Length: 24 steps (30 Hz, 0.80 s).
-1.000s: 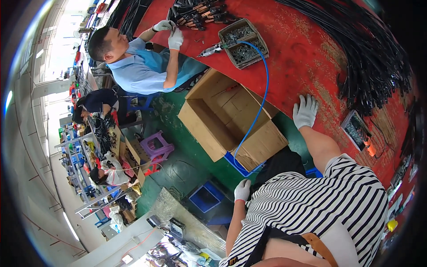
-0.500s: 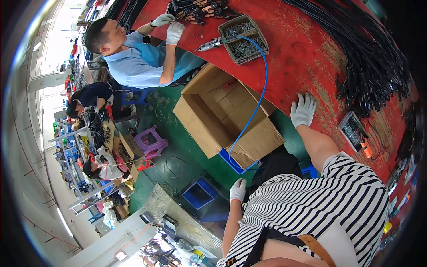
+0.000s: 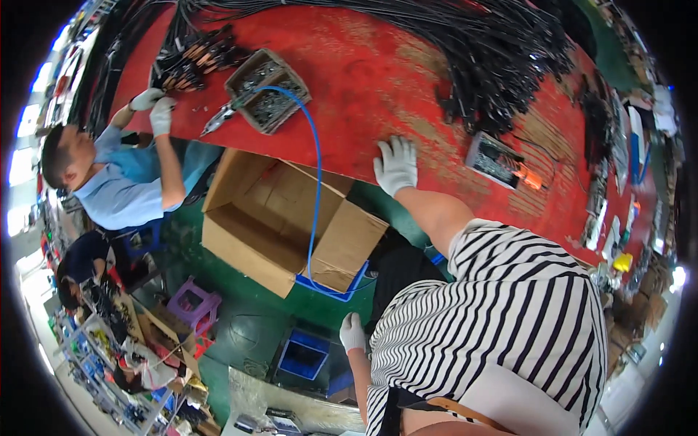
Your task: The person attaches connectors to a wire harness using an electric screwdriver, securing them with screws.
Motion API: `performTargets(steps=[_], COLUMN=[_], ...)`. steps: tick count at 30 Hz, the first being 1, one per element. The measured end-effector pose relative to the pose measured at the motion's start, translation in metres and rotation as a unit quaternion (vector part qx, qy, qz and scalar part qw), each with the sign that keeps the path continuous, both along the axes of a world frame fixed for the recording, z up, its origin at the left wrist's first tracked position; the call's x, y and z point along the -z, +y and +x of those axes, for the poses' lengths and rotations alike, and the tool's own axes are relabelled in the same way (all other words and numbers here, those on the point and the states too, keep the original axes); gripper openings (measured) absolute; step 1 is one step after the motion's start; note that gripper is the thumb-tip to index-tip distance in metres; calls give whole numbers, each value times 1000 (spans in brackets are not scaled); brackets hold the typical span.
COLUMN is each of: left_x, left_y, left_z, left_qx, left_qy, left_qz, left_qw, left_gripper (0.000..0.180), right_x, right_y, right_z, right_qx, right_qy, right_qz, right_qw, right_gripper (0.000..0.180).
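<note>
My right hand (image 3: 398,166), in a white glove, rests on the near edge of the red table (image 3: 349,109), fingers spread and holding nothing. Down at my left side hangs my left hand (image 3: 352,333), gloved as well, its fingers loosely curled and nothing visible in them. To the right of my right hand lies a small box of metal parts (image 3: 494,161) with an orange-handled tool (image 3: 529,176) beside it. Below the table edge stands an open cardboard box (image 3: 251,243), nearest to my left hand. A blue air hose (image 3: 318,167) runs across it.
A divided tray of screws (image 3: 265,93) and an air screwdriver (image 3: 218,120) lie on the table. Black cables (image 3: 502,65) pile at the back right. A gloved co-worker (image 3: 131,189) works at left. A purple stool (image 3: 193,305) and blue crate (image 3: 303,354) stand on the floor.
My view has turned toward the right, so the table, box and co-worker sit further left. My right hand stays spread on the table edge and my left hand still hangs down.
</note>
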State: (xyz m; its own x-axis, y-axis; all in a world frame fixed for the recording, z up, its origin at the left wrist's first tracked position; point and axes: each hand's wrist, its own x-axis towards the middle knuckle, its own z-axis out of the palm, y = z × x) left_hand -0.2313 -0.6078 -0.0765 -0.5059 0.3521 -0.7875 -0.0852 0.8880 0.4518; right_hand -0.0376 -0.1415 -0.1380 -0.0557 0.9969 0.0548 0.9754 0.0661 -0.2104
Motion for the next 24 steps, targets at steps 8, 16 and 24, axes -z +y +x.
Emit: performTargets(steps=[8,16,24], left_x=[-26,-32,13], left_y=[-2,-69,-182], left_z=[-5,-33,-72], left_qx=[142,124,121], left_qy=[91,97,85], left_qz=[-15,-28,68], left_qw=[986,987,987], left_gripper=[48,48,55], right_x=[14,47,-34], right_y=[-10,-8,-139], right_z=[6,12,14], right_qx=[-13,-75,-87], right_qy=[-62,-89,-156], right_qz=[38,138,-50], right_qw=[997,984,983], right_gripper=[47,51,42])
